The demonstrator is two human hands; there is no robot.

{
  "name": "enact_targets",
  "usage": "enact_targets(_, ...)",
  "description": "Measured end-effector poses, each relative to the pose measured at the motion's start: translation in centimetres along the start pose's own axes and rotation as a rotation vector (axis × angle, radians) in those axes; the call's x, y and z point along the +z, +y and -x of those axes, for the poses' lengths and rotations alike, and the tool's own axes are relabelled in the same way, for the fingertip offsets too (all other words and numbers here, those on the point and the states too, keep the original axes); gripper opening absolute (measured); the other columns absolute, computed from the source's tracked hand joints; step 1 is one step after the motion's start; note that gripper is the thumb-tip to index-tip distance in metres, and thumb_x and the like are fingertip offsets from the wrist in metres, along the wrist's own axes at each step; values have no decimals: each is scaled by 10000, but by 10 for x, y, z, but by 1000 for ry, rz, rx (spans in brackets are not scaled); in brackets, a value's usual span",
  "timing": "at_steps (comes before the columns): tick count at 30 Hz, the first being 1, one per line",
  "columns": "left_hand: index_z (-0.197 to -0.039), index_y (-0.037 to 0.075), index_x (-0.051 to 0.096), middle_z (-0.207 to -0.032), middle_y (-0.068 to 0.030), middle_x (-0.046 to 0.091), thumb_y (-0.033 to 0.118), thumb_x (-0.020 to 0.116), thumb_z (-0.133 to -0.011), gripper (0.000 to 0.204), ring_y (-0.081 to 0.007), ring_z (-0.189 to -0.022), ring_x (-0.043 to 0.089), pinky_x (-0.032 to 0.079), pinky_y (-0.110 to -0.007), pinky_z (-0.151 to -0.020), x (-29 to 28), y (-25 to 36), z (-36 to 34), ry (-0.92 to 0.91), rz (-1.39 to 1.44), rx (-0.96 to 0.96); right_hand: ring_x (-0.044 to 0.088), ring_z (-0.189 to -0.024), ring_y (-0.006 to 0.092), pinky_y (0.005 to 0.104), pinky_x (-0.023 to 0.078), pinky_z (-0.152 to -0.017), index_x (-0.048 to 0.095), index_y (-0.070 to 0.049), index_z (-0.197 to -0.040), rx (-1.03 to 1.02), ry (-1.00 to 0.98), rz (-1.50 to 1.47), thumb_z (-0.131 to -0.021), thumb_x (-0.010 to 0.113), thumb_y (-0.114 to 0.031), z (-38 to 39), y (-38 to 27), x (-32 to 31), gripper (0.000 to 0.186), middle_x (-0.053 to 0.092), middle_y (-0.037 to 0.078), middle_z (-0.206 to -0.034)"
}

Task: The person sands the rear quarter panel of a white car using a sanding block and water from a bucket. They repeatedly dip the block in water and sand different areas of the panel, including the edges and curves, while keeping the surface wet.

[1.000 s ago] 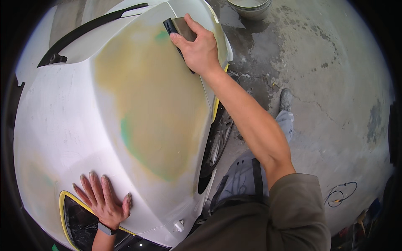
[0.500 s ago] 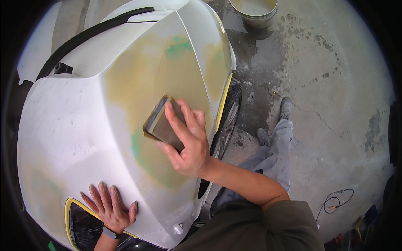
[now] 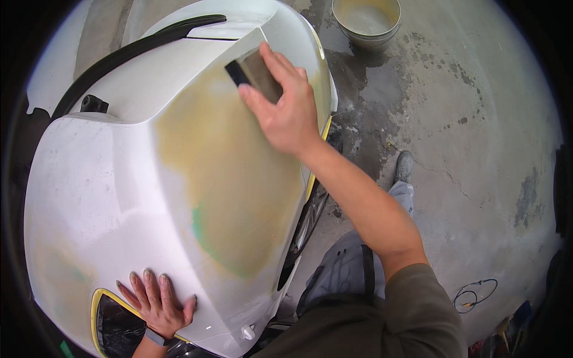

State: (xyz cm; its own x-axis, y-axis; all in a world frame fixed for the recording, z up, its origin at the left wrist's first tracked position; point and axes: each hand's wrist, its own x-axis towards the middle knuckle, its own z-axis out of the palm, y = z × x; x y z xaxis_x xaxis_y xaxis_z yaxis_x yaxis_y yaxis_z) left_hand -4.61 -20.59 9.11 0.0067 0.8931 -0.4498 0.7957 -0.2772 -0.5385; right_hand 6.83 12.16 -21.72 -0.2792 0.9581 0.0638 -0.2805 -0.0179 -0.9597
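On the white car [image 3: 83, 179], the right hand [image 3: 292, 110] holds a brown block [image 3: 258, 70] toward the far edge; the left hand [image 3: 160, 307] lies flat, wide.

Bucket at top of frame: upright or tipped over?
Upright: the bucket stands on the floor, its round mouth facing up and its outer wall showing below the rim.

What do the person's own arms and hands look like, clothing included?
The ungloved left hand has smudged fingertips and a grey, rectangular-faced wristwatch; the right hand is ungloved too. On the right arm is a short, dark olive-brown fabric sleeve; no left sleeve shows.
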Motion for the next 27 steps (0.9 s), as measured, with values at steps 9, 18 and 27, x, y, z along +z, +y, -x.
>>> enact_targets(9,-1548,0,483,-1609,-321,427,552,572,-983,794,-580,-1556,255,128,-878,-1144,0,1,2,-6,13,6,530,-1285,372,420,478,-1042,525,102,-1492,-191,-2,214,-859,825,-208,45,-32,15,767,607,278,-1429)
enact_targets(18,-1529,-37,484,-1585,-340,441,521,571,-976,791,-602,-1534,277,129,-864,-1159,2,1,4,-7,10,24,524,-1202,416,446,476,-1034,571,57,-1477,-281,-33,173,-840,824,-196,53,-52,24,731,588,309,-1392)
enact_targets(27,-1541,-28,466,-1594,-336,432,531,594,-971,809,-599,-1539,270,117,-873,-1151,4,1,5,18,25,32,593,-1246,402,495,379,-1121,537,95,-1503,-278,-140,162,-782,842,-142,47,-53,18,818,656,302,-1357)
